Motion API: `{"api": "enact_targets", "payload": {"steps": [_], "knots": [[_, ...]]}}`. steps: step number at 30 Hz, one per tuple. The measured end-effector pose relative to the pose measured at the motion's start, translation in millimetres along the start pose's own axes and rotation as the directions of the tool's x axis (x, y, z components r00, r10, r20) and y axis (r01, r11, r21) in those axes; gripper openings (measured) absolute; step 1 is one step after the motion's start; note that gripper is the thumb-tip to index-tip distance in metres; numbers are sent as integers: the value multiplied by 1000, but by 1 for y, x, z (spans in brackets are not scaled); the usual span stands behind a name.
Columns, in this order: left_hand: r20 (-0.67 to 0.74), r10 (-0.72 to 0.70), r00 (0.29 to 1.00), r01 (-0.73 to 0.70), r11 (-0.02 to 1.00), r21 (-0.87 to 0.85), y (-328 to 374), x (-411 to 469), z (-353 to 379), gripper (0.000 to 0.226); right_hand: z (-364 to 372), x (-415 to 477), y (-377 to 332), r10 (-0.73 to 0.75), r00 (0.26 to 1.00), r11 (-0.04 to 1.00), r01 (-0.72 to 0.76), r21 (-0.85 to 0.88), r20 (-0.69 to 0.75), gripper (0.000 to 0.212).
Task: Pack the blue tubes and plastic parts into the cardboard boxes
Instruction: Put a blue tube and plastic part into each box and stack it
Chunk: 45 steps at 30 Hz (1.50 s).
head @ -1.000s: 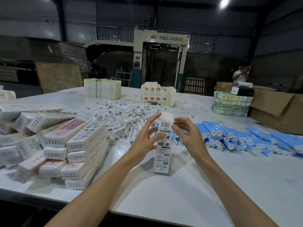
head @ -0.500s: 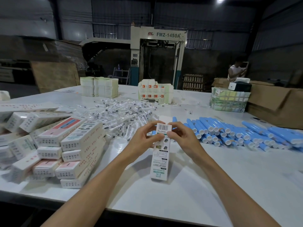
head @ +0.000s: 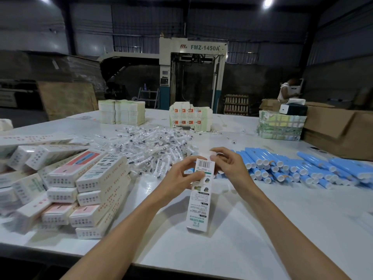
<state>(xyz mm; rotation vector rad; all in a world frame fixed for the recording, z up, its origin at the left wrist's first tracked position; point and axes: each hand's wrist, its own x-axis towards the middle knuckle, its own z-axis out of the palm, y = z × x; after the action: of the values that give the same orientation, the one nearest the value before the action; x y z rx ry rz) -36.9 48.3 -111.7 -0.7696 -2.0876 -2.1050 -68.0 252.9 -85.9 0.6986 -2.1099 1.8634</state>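
holding a narrow white box [head: 199, 207] upright over the tabletop [head: 262, 229], we had both hands at its upper end. our left hand [head: 181, 175] gripped the box just below the barcode, fingers curled round its left side and the thumb laid across the printed front. our right hand [head: 230, 166] pinched the white top flap [head: 210, 154] between thumb and fingertips, the flap standing half raised above the barcode panel. the lower end of the box hung close to the tabletop, and we could not tell whether it touched. the blue tubes [head: 302, 168] lay in a long heap on the tabletop to the right of our hands, their white caps mostly facing us, the nearest ones just behind our right hand. the plastic parts [head: 153, 148], clear sleeves with dark tips, lay in a loose pile beyond our left hand. to the left a heap of closed boxes [head: 84, 188] of the same kind lay stacked on their sides. near the far edge stood stacks of flat cartons [head: 121, 112], a taped bundle [head: 280, 126] and a brown carton [head: 339, 134]. behind the tabletop stood a machine [head: 193, 73] marked fmz-1450a, and a person [head: 286, 91] stood near the right wall
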Motion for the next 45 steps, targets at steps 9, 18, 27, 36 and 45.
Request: {"api": "enact_targets", "payload": {"steps": [9,18,27,36,45], "knots": [[-30,20,999,-18,998,52,1,-2,-1,33,-3,-9,-5,-89,991,994,95,-56,99,22],[11,23,1000,-24,999,34,6,-6,4,54,2,-9,-6,130,991,981,-131,143,14,19],[49,30,998,-33,998,45,2,-4,0,62,3,-8,-8,169,986,963,-162,214,-14,6],[30,49,998,-50,998,35,-2,-1,0,58,-6,-12,-18,114,992,986,-120,114,50,14],[0,47,999,-47,998,34,-8,0,-2,54,-4,-17,-10,22,999,998,-20,-64,38,7]]}}
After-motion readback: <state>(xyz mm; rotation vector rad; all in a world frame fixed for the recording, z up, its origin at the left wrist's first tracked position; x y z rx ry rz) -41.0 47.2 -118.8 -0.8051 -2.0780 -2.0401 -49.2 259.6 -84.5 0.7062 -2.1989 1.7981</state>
